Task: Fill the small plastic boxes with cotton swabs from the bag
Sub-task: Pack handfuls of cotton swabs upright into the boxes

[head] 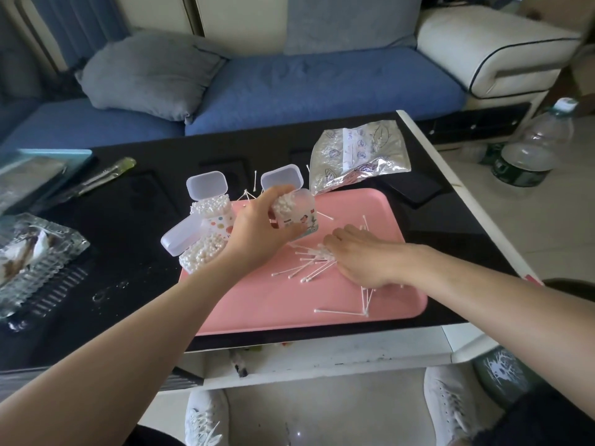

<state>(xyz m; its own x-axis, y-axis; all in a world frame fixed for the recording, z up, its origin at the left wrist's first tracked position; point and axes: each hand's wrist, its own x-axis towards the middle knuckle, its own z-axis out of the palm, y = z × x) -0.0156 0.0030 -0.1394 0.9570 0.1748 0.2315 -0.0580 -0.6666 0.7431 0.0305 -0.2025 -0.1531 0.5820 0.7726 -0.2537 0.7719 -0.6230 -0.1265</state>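
A blue fabric sofa (322, 88) with a grey cushion (145, 75) runs behind a glossy black worktop (128, 220) with a white edge. On the worktop's near right part lies a flat pink plastic tray (289, 304). A large clear plastic water bottle (534, 143) stands on the floor to the right, well apart from the tray. A ribbed clear glass dish (35, 262) sits at the worktop's left side. The crinkled clear plastic bag with printed drawings (357, 152) lies flat just beyond the tray's far right corner.

The left grip (260, 233) is curled round a small clear plastic box with a picture label (299, 217), held tilted over the far part of the tray. Its hinged lid stands open and white swab heads show at its mouth.

The right grip (363, 259) rests palm down on the tray, fingers bent onto a loose heap of white cotton swabs (306, 265). I cannot tell whether it pinches any.

A second small clear box with a dotted label (214, 214), lid open and packed full, stands at the tray's far left corner. A third full box (199, 255) leans beside it at the left edge, lid open.

More swabs lie scattered near the tray's front edge, and a few on the worktop between the open lids.
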